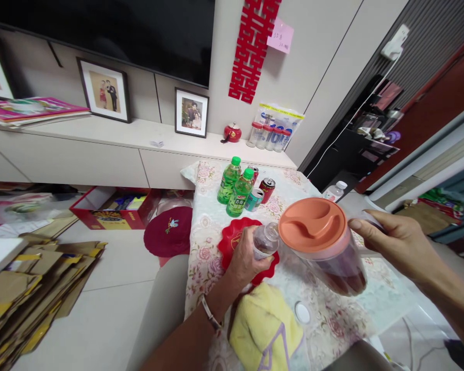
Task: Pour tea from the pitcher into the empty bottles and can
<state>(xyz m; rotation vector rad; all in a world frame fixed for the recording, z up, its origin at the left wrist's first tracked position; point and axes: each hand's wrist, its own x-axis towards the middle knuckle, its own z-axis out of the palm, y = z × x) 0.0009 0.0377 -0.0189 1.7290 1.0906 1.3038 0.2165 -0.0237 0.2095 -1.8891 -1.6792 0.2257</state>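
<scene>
Gripping bottle and pitcher, both at the red tray!

Look at the left hand, curled firmly around the clear bottle's body, right above the red tray! The bottle leans, neck toward the pitcher. Over to the right of the tray, the right hand is closed around the pitcher's handle, thumb lying along it, with dark liquid below that orange lid. So the bottle is inside the left hand's grip over the tray, the pitcher between the two hands. Lid edge and bottle mouth are right up close; touching or not, I can't tell from this angle! Beyond the tray, two green-capped bottles stand beside some cans. On the tray's near side lies a bunched yellow cloth, and a round white disc rests near and to the right of the tray.
</scene>
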